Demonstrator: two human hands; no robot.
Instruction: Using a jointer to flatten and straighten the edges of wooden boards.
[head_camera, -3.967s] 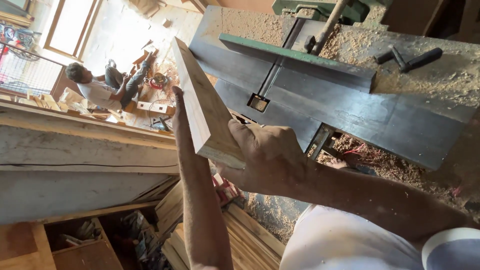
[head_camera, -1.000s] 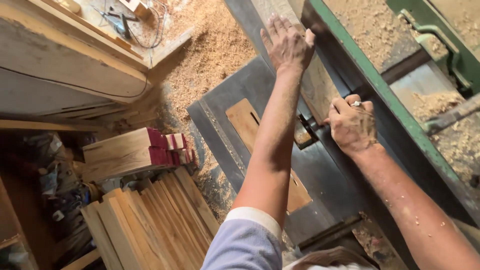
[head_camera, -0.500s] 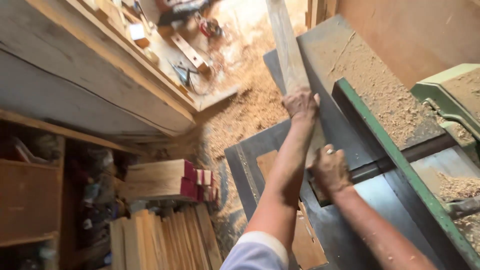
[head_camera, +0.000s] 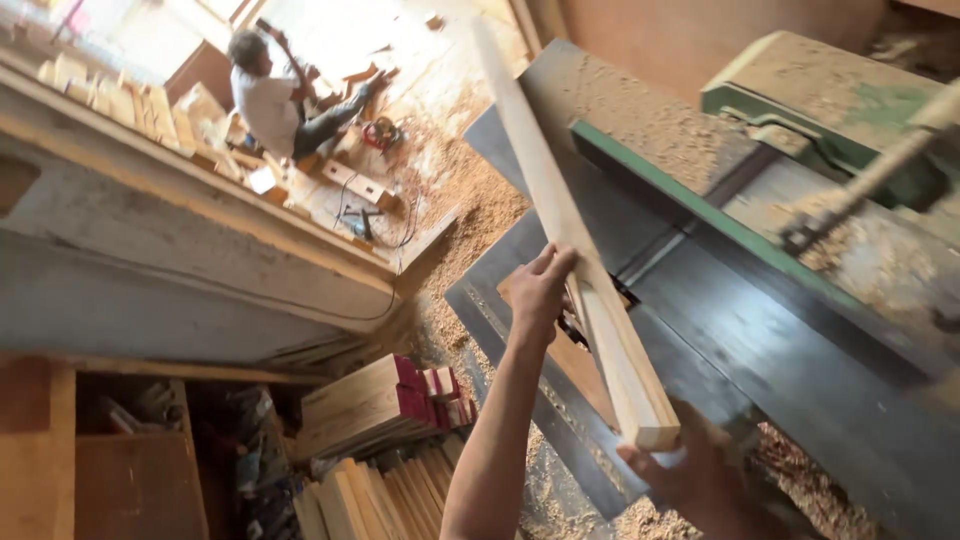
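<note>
**Long plank lifted over the planer**

I am holding a long pale plank (head_camera: 570, 240) above the planer (head_camera: 760, 330), its far end pointing away towards the sawdust-covered floor (head_camera: 470, 200) and its near end by my body. My left hand (head_camera: 540, 285) is pressing against the plank's side about midway, fingers spread and laid flat along it rather than wrapped round. My right hand (head_camera: 700, 480) is cupping the cut near end from below, fingers closed round it. I am judging the plank stiff and fairly light but awkward through its length, so holding one end and the middle suits it. A stack of boards (head_camera: 370, 405) is lying below, and another person (head_camera: 275, 95) is sitting on the floor well apart.
</note>
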